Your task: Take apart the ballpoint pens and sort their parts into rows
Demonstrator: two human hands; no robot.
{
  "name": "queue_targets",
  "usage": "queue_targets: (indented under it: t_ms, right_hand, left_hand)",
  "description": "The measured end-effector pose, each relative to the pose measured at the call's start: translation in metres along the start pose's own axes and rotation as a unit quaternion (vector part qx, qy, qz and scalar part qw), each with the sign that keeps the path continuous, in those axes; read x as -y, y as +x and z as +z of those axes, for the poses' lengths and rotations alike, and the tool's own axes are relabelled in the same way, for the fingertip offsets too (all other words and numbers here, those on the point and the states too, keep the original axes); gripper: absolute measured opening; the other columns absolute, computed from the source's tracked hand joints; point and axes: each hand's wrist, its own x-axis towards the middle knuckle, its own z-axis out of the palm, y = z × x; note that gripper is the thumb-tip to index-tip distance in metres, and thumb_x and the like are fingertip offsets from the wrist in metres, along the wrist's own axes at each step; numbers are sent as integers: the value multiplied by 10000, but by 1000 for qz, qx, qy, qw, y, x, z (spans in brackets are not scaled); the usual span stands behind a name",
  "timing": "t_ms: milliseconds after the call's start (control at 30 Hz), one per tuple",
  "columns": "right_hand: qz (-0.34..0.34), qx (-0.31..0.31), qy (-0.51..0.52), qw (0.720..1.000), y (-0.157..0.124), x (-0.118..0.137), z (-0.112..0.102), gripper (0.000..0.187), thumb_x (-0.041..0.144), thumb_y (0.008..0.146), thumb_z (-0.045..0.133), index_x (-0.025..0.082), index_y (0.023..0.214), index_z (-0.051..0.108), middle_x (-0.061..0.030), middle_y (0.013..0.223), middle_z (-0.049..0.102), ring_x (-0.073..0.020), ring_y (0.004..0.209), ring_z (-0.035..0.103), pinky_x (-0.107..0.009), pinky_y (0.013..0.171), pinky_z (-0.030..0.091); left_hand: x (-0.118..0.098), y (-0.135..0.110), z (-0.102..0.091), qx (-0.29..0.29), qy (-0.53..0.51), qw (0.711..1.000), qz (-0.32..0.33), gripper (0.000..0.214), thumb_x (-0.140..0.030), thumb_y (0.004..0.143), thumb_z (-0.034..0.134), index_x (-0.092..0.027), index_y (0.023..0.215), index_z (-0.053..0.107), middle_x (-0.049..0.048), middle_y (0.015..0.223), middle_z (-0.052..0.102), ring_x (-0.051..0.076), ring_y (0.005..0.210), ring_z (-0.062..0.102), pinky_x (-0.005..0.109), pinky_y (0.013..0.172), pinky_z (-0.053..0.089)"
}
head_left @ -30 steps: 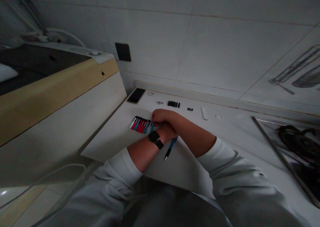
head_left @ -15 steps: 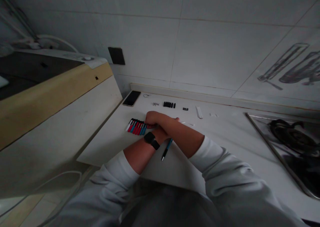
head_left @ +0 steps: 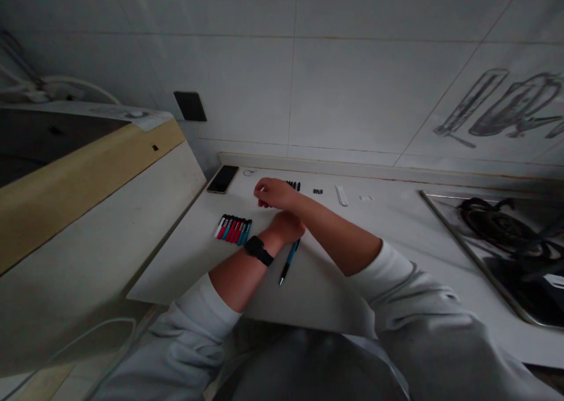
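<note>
My arms are crossed over a white countertop (head_left: 396, 236). My right hand (head_left: 272, 193) hovers with curled fingers just in front of a row of small black parts (head_left: 294, 184), and something small and red shows under its fingers. My left hand (head_left: 287, 226), with a black watch on the wrist, is closed below the right forearm. A blue pen (head_left: 287, 263) sticks out from under it toward me. A row of several red, blue and black pen barrels (head_left: 233, 229) lies to the left of both hands.
A phone (head_left: 222, 179) lies at the counter's back left corner. Small dark bits (head_left: 318, 191) and a white strip (head_left: 341, 195) lie near the tiled wall. A gas hob (head_left: 506, 236) is set in on the right. A tall white appliance (head_left: 88, 171) flanks the left edge.
My right hand has left the row of coloured barrels and moved back toward the black parts with a red piece. The left hand stays put. The camera turned right.
</note>
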Motion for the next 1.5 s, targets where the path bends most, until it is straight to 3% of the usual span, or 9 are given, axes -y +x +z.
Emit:
queue_targets:
  t_ms: [100, 233, 433, 700, 833, 933, 1067, 1267, 1500]
  right_hand:
    - [-37, -106, -3, 994, -35, -31, -52, 116, 284, 974, 566, 198, 953, 642, -10, 765, 736, -115, 667, 650, -213, 654, 469]
    - [14, -176, -69, 982, -99, -91, -102, 166, 325, 956, 556, 205, 915, 664, -20, 765, 721, -141, 683, 641, -238, 649, 457]
    - [38, -91, -209, 973, -161, -151, -101, 205, 335, 897, 652, 200, 1036, 721, -50, 860, 714, -165, 730, 611, -267, 702, 443]
    - [-15, -101, -189, 977, -157, -163, -90, 129, 243, 882, 627, 199, 933, 737, -51, 894, 713, -165, 800, 619, -265, 760, 452]
    - [51, -186, -48, 980, -159, -189, -120, 170, 328, 857, 640, 190, 934, 705, -33, 811, 727, -151, 730, 645, -264, 719, 487]
    - [89, -310, 23, 946, -169, -215, -155, 284, 431, 815, 680, 174, 936, 696, -72, 852, 748, -164, 734, 670, -282, 711, 519]
    - [160, -417, -84, 891, -186, -243, -189, 367, 424, 860, 623, 144, 1058, 756, -117, 910, 777, -203, 777, 693, -314, 751, 516]
    - [218, -326, -294, 872, -182, -259, -193, 342, 342, 930, 558, 184, 1097, 812, -144, 1100, 781, -271, 1008, 698, -340, 872, 485]
    - [228, -292, -348, 861, -173, -265, -189, 366, 360, 974, 520, 190, 1116, 812, -154, 1130, 770, -273, 1010, 694, -339, 860, 484]
  left_hand:
    - [-1, 1, 0, 1, 14, 1000, -17, 274, -220, 1006, 445, -149, 1139, 674, 147, 1029, 751, 287, 947, 718, 398, 832, 542]
    - [1, -1, 3, -23, 23, 999, 3, 245, -255, 1001, 445, -189, 1122, 647, 122, 1016, 755, 271, 925, 717, 365, 786, 511]
    - [4, 1, 5, -30, 26, 999, -3, 206, -249, 1002, 452, -209, 1089, 634, 88, 988, 751, 236, 886, 704, 325, 766, 479]
    - [8, 1, 2, -17, 4, 1000, -8, 192, -245, 1004, 452, -216, 1058, 634, 71, 969, 750, 220, 876, 693, 310, 757, 461]
    - [10, 2, 3, -16, -5, 1000, -6, 186, -245, 998, 461, -218, 1057, 635, 67, 979, 750, 215, 879, 688, 308, 758, 460]
    - [10, 2, 2, -17, -6, 1000, -1, 190, -243, 993, 460, -219, 1059, 637, 63, 971, 747, 213, 864, 685, 308, 747, 458]
    - [9, 2, 2, -23, -4, 1000, 1, 194, -235, 989, 456, -219, 1052, 639, 61, 959, 744, 213, 851, 681, 310, 741, 452]
    - [11, 3, 5, -27, -2, 1000, 5, 193, -243, 986, 462, -225, 1055, 641, 52, 950, 742, 211, 849, 680, 310, 736, 453]
    - [12, 2, 6, -25, -5, 1000, 2, 196, -264, 997, 456, -227, 1058, 639, 53, 945, 741, 214, 830, 675, 314, 727, 448]
